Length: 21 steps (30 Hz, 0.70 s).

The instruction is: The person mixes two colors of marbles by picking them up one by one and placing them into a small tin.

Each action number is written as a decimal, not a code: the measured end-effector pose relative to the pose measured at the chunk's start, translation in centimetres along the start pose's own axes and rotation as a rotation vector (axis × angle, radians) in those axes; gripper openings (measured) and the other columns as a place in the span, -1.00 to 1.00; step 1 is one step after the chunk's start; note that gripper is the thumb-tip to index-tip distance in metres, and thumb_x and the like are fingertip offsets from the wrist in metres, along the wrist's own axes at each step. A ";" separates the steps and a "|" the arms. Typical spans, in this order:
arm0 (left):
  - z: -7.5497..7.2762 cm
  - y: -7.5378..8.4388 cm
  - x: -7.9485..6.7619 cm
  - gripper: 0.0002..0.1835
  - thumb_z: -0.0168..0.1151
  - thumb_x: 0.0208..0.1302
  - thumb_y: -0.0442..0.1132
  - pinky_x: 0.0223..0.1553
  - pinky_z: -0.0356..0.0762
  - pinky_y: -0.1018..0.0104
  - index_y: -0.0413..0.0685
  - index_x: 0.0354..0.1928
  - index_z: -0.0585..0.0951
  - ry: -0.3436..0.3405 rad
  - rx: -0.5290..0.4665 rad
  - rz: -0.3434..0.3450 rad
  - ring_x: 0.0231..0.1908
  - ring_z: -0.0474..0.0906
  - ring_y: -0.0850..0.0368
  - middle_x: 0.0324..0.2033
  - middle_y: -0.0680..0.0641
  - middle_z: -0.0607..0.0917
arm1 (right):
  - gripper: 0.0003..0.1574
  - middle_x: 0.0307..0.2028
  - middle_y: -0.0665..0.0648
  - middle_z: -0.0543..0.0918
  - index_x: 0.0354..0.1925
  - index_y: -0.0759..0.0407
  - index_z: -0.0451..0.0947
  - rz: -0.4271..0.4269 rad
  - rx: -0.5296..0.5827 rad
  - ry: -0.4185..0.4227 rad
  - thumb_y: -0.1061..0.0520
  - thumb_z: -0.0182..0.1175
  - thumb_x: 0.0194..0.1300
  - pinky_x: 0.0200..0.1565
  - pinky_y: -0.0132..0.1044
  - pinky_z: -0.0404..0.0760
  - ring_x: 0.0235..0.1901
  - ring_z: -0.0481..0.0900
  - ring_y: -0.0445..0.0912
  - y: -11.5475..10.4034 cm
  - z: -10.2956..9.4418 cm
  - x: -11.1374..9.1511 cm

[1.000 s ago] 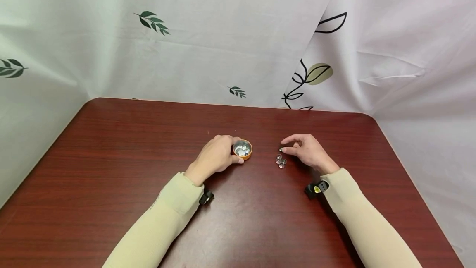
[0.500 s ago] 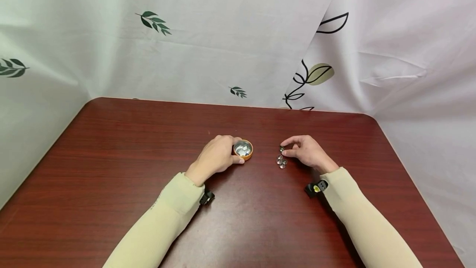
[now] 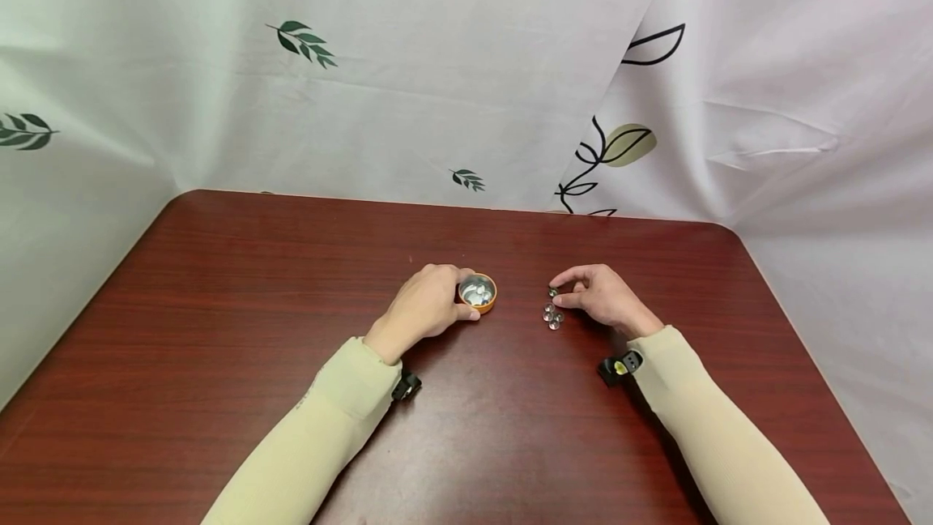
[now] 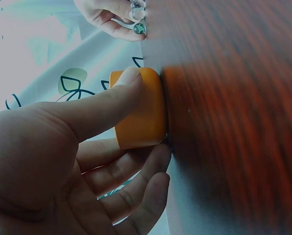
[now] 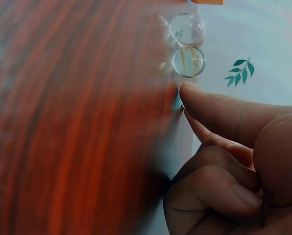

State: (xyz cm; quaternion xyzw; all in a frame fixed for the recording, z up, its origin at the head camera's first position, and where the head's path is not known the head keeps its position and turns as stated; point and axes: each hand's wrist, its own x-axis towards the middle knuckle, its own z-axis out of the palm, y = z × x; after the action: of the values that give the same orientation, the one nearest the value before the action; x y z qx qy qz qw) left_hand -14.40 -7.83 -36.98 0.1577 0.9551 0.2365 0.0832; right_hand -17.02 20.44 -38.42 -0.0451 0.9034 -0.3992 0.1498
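My left hand (image 3: 424, 304) grips a small round orange container (image 4: 145, 110), thumb on one side and fingers on the other. In the head view its open top shows a shiny silvery inside (image 3: 477, 291) with small glassy things in it. To the right, my right hand (image 3: 601, 296) pinches a green glass marble (image 4: 139, 28) between thumb and index fingertips, low at the tabletop. The right wrist view shows the other fingers of that hand curled in. Several clear glass marbles (image 3: 552, 316) lie in a tight cluster just in front of the right thumb; two clear marbles (image 5: 187, 61) show there too.
Everything stands on a reddish-brown wood-grain table (image 3: 466, 428) with rounded far corners. White curtains (image 3: 437, 87) with leaf prints hang behind it and along both sides. A black wrist strap (image 3: 615, 369) sits below the right sleeve.
My right thumb has shifted slightly toward me, so more of the green marble shows between the fingertips. The left hand and the orange container have stayed in place.
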 end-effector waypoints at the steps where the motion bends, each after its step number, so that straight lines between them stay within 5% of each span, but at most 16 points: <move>1: 0.0 0.0 0.0 -0.31 0.53 0.14 0.00 -0.02 0.56 0.17 0.02 0.32 0.57 -0.001 0.000 -0.003 0.08 0.62 0.04 0.15 -0.04 0.67 | -0.70 -0.68 -0.04 0.30 -0.07 0.26 0.72 -0.002 0.001 -0.001 0.25 0.42 0.20 -0.54 -0.36 0.24 -0.62 0.23 -0.15 0.0 0.0 0.0; 21: 0.0 0.0 0.0 -0.32 0.54 0.14 -0.01 -0.02 0.56 0.17 0.00 0.31 0.58 0.002 -0.007 0.002 0.06 0.62 0.05 0.14 -0.05 0.67 | -0.75 -0.66 -0.03 0.36 -0.10 0.25 0.73 0.001 0.002 0.010 0.23 0.40 0.22 -0.53 -0.34 0.26 -0.60 0.27 -0.13 0.0 0.1 0.1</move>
State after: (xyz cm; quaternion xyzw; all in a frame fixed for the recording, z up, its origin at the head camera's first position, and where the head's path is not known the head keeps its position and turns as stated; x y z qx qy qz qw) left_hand -14.43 -7.82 -36.99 0.1579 0.9543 0.2401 0.0824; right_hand -17.04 20.38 -38.51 -0.0422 0.9038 -0.4002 0.1454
